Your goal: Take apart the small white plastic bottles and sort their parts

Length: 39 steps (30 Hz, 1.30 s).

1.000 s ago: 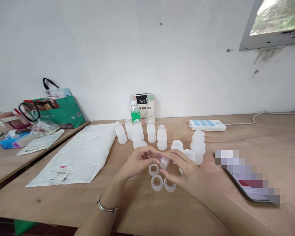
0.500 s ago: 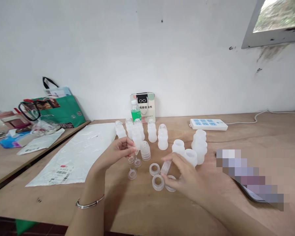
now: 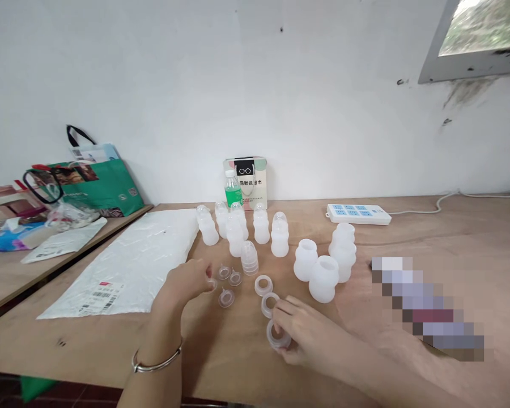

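Observation:
My left hand [image 3: 190,281] is closed in a pinch, with a small clear silicone nipple [image 3: 211,284] at its fingertips just above the table. Beside it lie three more clear nipples [image 3: 226,298], rims down. My right hand [image 3: 300,327] curls its fingers and thumb around the nearest translucent screw ring [image 3: 275,340], which is partly covered. Two other rings [image 3: 263,285] lie in a line beyond it. A stack of clear dome caps [image 3: 250,259] stands between the hands. To the right are several open white bottles [image 3: 323,280]; behind, several capped baby bottles [image 3: 280,238].
A white plastic mailer [image 3: 127,260] covers the table's left part. At the back stand a green-labelled drink bottle [image 3: 232,190] and a paper bag [image 3: 255,192]. A power strip [image 3: 358,214] lies at back right, and a green bag [image 3: 106,187] sits far left.
My left hand has moved left and down, away from the bottles. My right hand has lowered from holding a tilted ring to the rings on the table, which now form a line.

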### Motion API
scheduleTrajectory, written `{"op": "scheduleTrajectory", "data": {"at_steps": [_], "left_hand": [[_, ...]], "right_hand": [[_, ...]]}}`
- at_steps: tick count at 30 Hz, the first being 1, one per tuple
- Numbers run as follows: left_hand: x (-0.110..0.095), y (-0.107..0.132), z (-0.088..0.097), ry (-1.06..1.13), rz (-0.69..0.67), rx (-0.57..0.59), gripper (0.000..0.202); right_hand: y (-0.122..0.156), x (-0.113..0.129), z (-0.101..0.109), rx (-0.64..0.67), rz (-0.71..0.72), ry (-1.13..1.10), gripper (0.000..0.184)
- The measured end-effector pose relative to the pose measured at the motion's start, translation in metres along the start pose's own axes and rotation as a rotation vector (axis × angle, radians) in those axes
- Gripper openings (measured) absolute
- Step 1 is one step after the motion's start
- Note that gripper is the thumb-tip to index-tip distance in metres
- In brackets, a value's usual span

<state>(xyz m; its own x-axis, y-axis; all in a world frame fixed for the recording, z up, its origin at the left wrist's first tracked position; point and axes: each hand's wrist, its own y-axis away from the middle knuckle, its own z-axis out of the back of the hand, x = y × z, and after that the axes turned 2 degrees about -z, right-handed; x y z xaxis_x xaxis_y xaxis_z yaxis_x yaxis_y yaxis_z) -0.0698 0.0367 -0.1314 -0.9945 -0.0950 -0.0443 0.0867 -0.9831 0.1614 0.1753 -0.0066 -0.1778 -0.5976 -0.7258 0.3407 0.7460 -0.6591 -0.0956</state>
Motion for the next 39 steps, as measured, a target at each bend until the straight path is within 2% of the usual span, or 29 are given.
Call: {"op": "scheduleTrajectory", "data": {"at_steps": [4, 8, 10, 12, 14, 17, 19, 20, 22, 24, 26, 29, 33, 35, 37, 39], "left_hand": [[-0.010, -0.005, -0.007, -0.006, -0.033, 0.041, 0.011], [-0.008, -0.003, -0.006, 0.013, -0.046, 0.039, 0.017], [-0.006, 0.004, 0.002, 0.036, -0.008, 0.004, 0.017], [-0.010, 0.011, 0.013, 0.084, 0.019, -0.100, 0.017], [-0.025, 0.014, 0.022, 0.182, -0.059, -0.258, 0.020], [-0.064, -0.001, 0.026, 0.391, -0.390, -0.464, 0.030], [-0.091, -0.022, 0.021, 0.420, -0.601, -0.484, 0.043], [-0.102, -0.035, 0.018, 0.413, -0.647, -0.480, 0.048], [-0.118, -0.059, 0.010, 0.404, -0.670, -0.462, 0.057], [-0.127, -0.077, 0.004, 0.420, -0.643, -0.451, 0.054], [-0.129, -0.085, 0.002, 0.442, -0.626, -0.462, 0.045], [-0.123, -0.080, 0.005, 0.476, -0.610, -0.528, 0.036], [-0.099, -0.062, 0.016, 0.711, -0.652, -0.654, 0.028], [-0.086, -0.057, 0.020, 0.858, -0.696, -0.723, 0.022], [-0.077, -0.055, 0.020, 0.917, -0.711, -0.787, 0.020], [-0.072, -0.055, 0.018, 0.932, -0.711, -0.825, 0.022]], "right_hand": [[0.000, -0.002, -0.001, -0.066, 0.002, 0.074, 0.019], [0.003, -0.004, 0.004, -0.112, 0.031, 0.009, 0.016], [0.004, -0.005, 0.008, -0.161, 0.027, -0.086, 0.014], [0.004, -0.006, 0.012, -0.242, 0.016, -0.175, 0.012], [0.002, -0.008, 0.013, -0.325, 0.024, -0.226, 0.010], [0.000, -0.012, 0.013, -0.425, 0.039, -0.254, 0.008], [-0.002, -0.014, 0.013, -0.480, 0.038, -0.270, 0.009], [-0.002, -0.015, 0.013, -0.500, 0.038, -0.277, 0.009], [-0.003, -0.017, 0.014, -0.533, 0.040, -0.283, 0.008], [-0.003, -0.018, 0.015, -0.555, 0.042, -0.290, 0.007], [-0.003, -0.019, 0.015, -0.585, 0.051, -0.305, 0.007], [-0.005, -0.020, 0.016, -0.661, 0.047, -0.352, 0.009], [-0.011, -0.021, 0.027, -0.823, -0.065, -0.407, 0.007], [-0.017, -0.021, 0.038, -0.877, -0.131, -0.397, 0.019], [-0.025, -0.024, 0.050, -0.844, -0.167, -0.362, 0.030], [-0.035, -0.028, 0.058, -0.721, -0.190, -0.319, 0.039]]}}
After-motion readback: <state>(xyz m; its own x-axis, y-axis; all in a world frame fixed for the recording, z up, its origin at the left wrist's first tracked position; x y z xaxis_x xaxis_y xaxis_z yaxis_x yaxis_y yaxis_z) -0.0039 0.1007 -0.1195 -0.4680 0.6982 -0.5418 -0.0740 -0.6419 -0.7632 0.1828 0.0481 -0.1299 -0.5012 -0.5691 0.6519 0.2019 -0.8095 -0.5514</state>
